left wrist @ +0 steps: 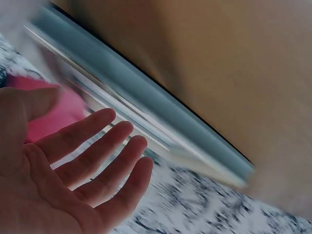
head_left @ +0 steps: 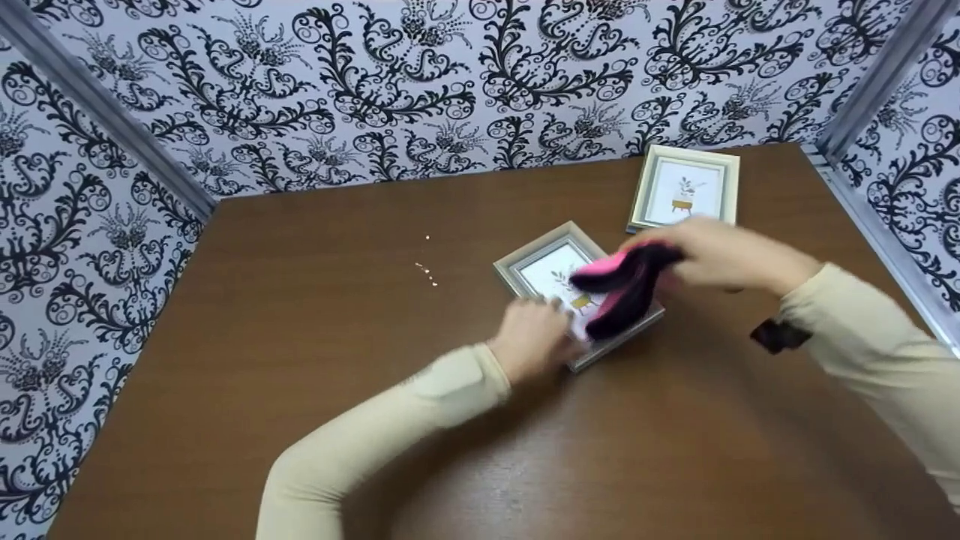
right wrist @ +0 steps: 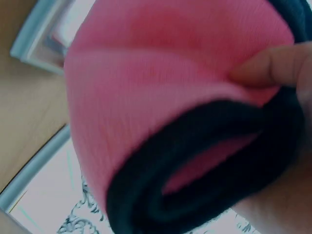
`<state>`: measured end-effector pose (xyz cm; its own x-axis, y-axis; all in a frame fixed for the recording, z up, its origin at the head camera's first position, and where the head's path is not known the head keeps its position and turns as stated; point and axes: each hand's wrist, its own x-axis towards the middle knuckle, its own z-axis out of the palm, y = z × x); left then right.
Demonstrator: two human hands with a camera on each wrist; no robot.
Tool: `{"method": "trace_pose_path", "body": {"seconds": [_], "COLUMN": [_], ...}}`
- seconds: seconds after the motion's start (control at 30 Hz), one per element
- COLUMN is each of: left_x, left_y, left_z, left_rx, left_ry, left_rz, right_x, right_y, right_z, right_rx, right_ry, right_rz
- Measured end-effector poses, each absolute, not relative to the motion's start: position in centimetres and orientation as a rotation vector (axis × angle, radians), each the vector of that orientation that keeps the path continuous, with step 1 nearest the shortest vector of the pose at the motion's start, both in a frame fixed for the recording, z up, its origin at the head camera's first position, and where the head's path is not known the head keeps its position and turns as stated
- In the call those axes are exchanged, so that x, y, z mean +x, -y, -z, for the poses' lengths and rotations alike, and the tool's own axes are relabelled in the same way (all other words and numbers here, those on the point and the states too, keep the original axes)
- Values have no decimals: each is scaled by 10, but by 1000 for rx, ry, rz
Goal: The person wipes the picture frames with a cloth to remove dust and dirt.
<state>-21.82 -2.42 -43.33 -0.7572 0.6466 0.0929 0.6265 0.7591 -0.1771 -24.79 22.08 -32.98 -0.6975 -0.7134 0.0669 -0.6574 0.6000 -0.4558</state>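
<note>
My right hand [head_left: 709, 251] grips a folded pink cloth [right wrist: 146, 97] with thick black edging, thumb pressed on its pink face in the right wrist view. In the head view the cloth hangs over a picture frame [head_left: 525, 264], which lies tilted on the table and holds a print of a potted plant. Cloth and left hand hide part of the print. My left hand [head_left: 536, 334] is at the near left side of this frame. Its fingers [left wrist: 105, 156] are spread and slightly bent beside the frame's edge in the left wrist view; whether they touch it I cannot tell.
A second picture frame [head_left: 733, 180], cream with a similar print, lies at the back right of the brown table [head_left: 315, 300]. Small white crumbs [head_left: 426, 271] are scattered left of the nearer frame. Patterned walls [head_left: 420, 97] with metal posts enclose the table's back and sides.
</note>
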Motion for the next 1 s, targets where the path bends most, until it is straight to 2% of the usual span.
{"method": "trace_pose_path", "body": {"seconds": [0.13, 0.33, 0.5, 0.73, 1.0], "left_x": [-197, -183, -174, -164, -156], "left_y": [13, 17, 33, 58, 61], "left_z": [437, 444, 445, 448, 450], "left_rx": [-1093, -1119, -1176, -1251, -1261], "left_ry": [2762, 2681, 2663, 2663, 2639], "left_rz": [-214, -286, -244, -75, -115], "right_x": [-259, -275, -283, -292, -295], "right_y": [-230, -232, -229, -199, -148], "right_z": [324, 326, 327, 344, 404], "right_rx": [-843, -367, -156, -331, -526], "right_ry": [-2884, -2991, -2997, -3004, -3014], "right_rz": [701, 767, 845, 948, 681]}}
